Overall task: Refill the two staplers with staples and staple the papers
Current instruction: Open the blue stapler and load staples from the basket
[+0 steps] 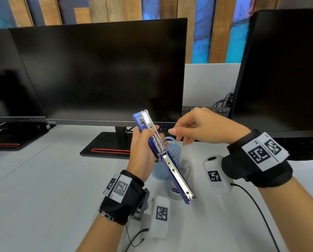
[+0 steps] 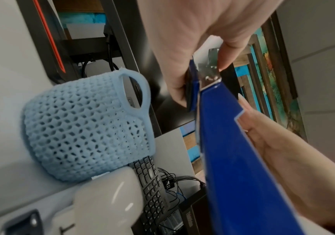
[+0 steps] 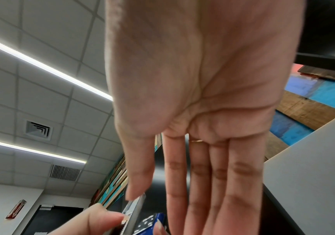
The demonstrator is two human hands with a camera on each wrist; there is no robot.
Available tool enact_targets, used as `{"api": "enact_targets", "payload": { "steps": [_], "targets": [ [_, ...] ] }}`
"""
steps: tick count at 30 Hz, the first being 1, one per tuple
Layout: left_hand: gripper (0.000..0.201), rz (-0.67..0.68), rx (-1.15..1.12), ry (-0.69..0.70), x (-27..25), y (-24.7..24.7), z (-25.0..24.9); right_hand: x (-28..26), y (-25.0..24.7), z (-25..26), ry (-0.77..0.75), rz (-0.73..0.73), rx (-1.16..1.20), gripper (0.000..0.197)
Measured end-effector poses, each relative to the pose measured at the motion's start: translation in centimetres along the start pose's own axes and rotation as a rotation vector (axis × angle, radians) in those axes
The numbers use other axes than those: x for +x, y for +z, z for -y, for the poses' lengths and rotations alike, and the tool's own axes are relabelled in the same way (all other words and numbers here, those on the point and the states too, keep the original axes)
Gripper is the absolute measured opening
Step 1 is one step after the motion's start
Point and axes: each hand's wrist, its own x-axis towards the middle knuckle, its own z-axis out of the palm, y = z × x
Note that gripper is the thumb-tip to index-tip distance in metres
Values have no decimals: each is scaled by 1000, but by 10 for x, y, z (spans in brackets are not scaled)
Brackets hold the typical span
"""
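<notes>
Three dark monitors [image 1: 97, 70] stand on a white desk [image 1: 34, 188] before a wall of wood and blue planks [image 1: 203, 33]. Overhead, light strips [image 3: 42, 65] cross a tiled ceiling [image 3: 42, 103].

The head view looks forward and down from above the desk [image 1: 43, 179] toward the monitors [image 1: 97, 70]; the left wrist view sits close under the left hand [image 2: 182, 47], facing along the blue stapler [image 2: 233, 159] past a mesh basket [image 2: 82, 127]; the right wrist view looks up along the right hand [image 3: 203, 79] to the ceiling [image 3: 42, 79]; all three share the stapler.
</notes>
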Motion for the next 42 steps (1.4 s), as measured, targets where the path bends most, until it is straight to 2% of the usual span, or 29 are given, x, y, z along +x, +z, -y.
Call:
{"api": "enact_targets", "payload": {
  "steps": [5, 11, 16, 19, 22, 25, 28, 31, 35, 38, 42],
  "targets": [
    [57, -147, -84, 42, 5, -7, -3, -2, 3, 2, 70, 182, 41, 38],
    [36, -202, -185, 128, 8, -9, -6, -1, 15, 10, 120, 341, -96, 51],
    [29, -249, -309, 129, 11, -11, -9, 0, 19, 6, 158, 436, -146, 36],
    [24, -257, -371, 97, 13, -12, -11, -1, 12, 1, 150, 355, -100, 28],
    [24, -265, -320, 93, 12, -12, -11, -3, 4, 2, 98, 231, -61, 23],
    [36, -292, -201, 121, 10, -10, -11, -4, -2, 5, 15, 8, -65, 22],
    [44, -238, -121, 137, 7, -6, -9, -3, -2, 11, -70, -181, -45, 26],
    [44, -127, -8, 173, 4, -3, -6, -1, 1, 15, -113, -270, 54, 25],
    [70, 52, 151, 191, 0, 0, 1, 4, 9, 15, -138, -312, 90, 29],
    [68, 118, 175, 134, -1, 3, 6, 6, 11, 12, -118, -280, 118, 29],
    [52, 166, 176, 108, 2, 1, 6, 3, 4, 7, -114, -158, 301, 23]
  ]
}}
